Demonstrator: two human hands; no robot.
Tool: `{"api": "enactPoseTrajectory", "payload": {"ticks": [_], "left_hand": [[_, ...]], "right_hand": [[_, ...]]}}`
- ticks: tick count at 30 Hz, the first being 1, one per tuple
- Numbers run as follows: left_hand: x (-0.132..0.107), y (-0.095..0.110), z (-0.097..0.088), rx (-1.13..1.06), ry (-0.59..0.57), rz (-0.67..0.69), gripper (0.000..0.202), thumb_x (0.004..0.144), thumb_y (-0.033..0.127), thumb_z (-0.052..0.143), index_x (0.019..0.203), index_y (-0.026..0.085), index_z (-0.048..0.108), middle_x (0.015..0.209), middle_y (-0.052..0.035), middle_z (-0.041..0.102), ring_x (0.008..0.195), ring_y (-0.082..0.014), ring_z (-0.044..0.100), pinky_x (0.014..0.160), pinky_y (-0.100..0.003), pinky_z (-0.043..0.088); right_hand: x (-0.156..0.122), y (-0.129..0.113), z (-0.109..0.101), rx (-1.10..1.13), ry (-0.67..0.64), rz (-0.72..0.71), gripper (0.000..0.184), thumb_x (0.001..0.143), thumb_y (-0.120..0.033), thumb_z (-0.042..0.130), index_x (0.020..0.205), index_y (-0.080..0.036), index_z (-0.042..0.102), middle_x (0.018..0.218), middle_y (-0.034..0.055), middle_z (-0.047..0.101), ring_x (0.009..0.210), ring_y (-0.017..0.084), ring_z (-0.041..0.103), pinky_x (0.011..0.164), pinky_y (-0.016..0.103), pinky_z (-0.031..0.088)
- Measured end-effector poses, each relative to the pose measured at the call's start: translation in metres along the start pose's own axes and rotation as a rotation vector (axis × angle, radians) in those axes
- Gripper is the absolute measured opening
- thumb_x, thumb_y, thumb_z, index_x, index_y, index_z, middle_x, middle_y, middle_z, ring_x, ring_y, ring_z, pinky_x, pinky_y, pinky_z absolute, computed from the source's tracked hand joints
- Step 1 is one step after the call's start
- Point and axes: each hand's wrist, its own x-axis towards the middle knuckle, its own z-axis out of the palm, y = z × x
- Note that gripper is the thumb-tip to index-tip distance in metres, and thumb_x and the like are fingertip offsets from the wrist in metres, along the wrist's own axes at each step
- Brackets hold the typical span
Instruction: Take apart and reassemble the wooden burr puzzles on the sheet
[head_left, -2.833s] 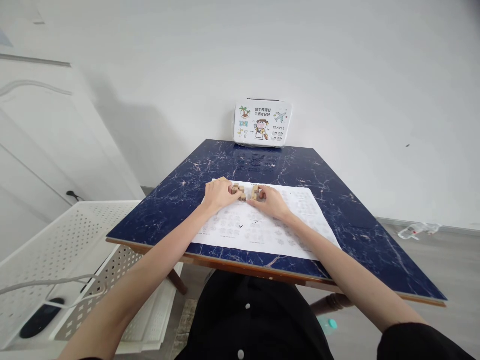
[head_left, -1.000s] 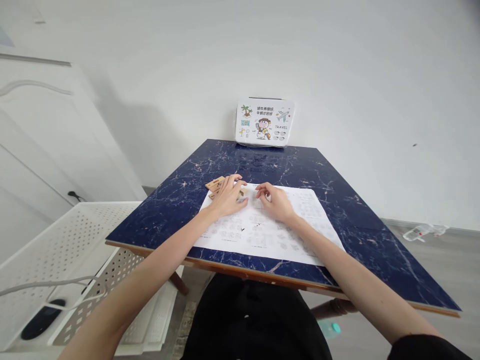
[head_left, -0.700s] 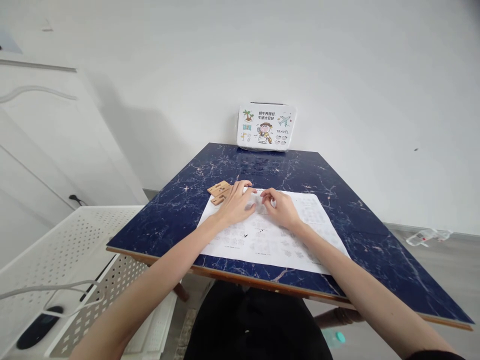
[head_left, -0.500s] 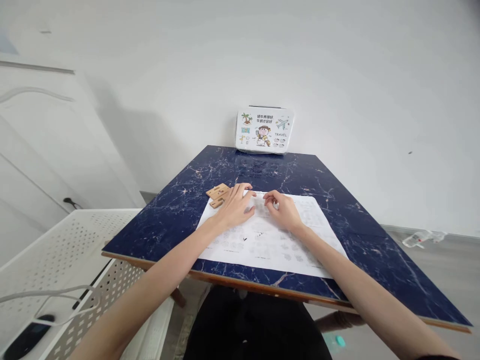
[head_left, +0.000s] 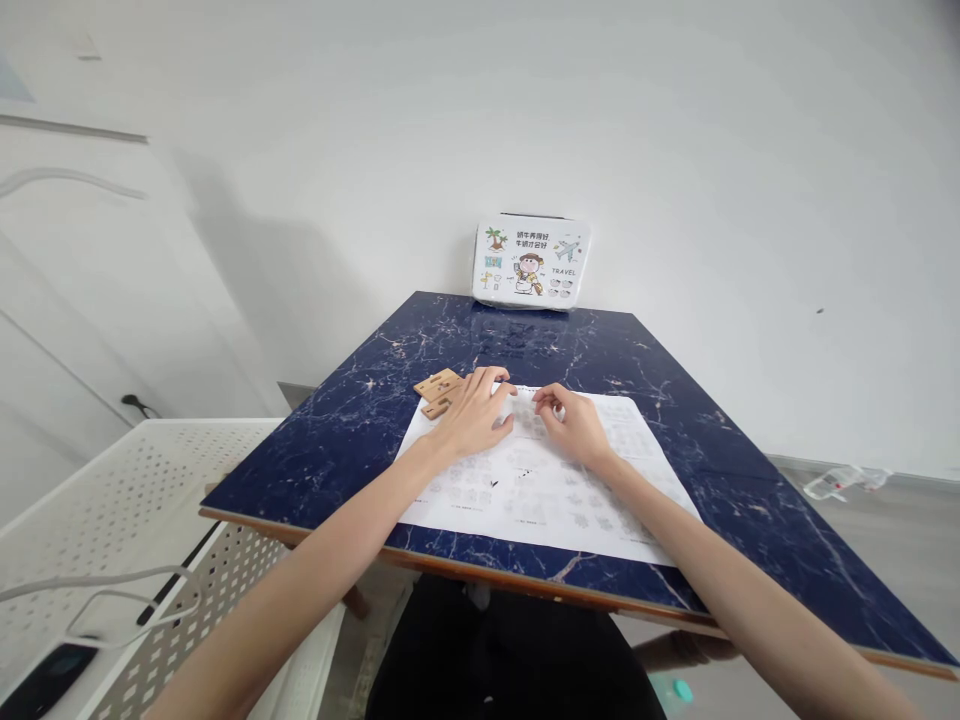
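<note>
My left hand lies on the left part of a white printed sheet, fingers stretched forward and a little apart. Just beyond its knuckles, flat wooden puzzle pieces rest partly on the sheet's corner and partly on the table. My right hand sits close beside it on the sheet with its fingers curled down and the tips pressed together. Whatever lies under those fingertips is hidden. The small wooden blocks seen earlier are out of sight behind my hands.
The dark blue marble-patterned table stands against a white wall. A white box with cartoon travel pictures stands at its far edge. A white perforated rack with cables is at the left. A plastic bottle lies on the floor at the right.
Both hands let go of the small wooden blocks they held between them and now rest on the sheet. The flat wooden pieces have come into view beyond my left hand. The view has tilted slightly.
</note>
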Motion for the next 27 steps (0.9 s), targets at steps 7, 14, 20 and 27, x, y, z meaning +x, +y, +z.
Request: {"api": "enactPoseTrajectory", "payload": {"ticks": [7, 14, 20, 27], "left_hand": [[0.0000, -0.0008, -0.0004, 0.000, -0.004, -0.001, 0.021, 0.093, 0.023, 0.060, 0.114, 0.019, 0.058, 0.132, -0.0141, 0.051, 0.126, -0.0328, 0.051, 0.107, -0.053, 0.047], [0.0024, -0.0022, -0.0029, 0.020, 0.022, -0.007, 0.023, 0.096, 0.024, 0.058, 0.118, 0.020, 0.055, 0.131, -0.0131, 0.050, 0.125, -0.0317, 0.051, 0.107, -0.052, 0.047], [0.0032, -0.0015, -0.0042, 0.000, 0.038, -0.025, 0.027, 0.094, 0.019, 0.057, 0.120, 0.020, 0.050, 0.128, -0.0131, 0.052, 0.121, -0.0304, 0.052, 0.105, -0.049, 0.047], [-0.0001, -0.0057, 0.0004, -0.046, 0.055, -0.072, 0.029, 0.093, 0.018, 0.058, 0.121, 0.022, 0.049, 0.126, -0.0112, 0.054, 0.119, -0.0287, 0.054, 0.105, -0.047, 0.046]], "right_hand": [[0.0001, -0.0035, -0.0020, 0.006, 0.007, 0.008, 0.020, 0.087, -0.018, 0.047, 0.094, -0.021, 0.065, 0.081, 0.0033, 0.074, 0.069, 0.019, 0.060, 0.067, 0.030, 0.043], [0.0000, 0.0028, 0.0000, -0.005, -0.001, 0.013, 0.020, 0.087, -0.018, 0.048, 0.095, -0.021, 0.066, 0.083, 0.0037, 0.074, 0.069, 0.019, 0.061, 0.068, 0.030, 0.043], [0.0012, 0.0024, 0.0001, -0.001, -0.010, 0.018, 0.020, 0.086, -0.017, 0.048, 0.094, -0.022, 0.065, 0.082, 0.0030, 0.074, 0.070, 0.020, 0.061, 0.070, 0.030, 0.043], [0.0016, 0.0002, 0.0027, -0.002, -0.037, -0.011, 0.019, 0.085, -0.017, 0.050, 0.095, -0.022, 0.065, 0.082, 0.0023, 0.073, 0.071, 0.020, 0.061, 0.073, 0.031, 0.043]]}}
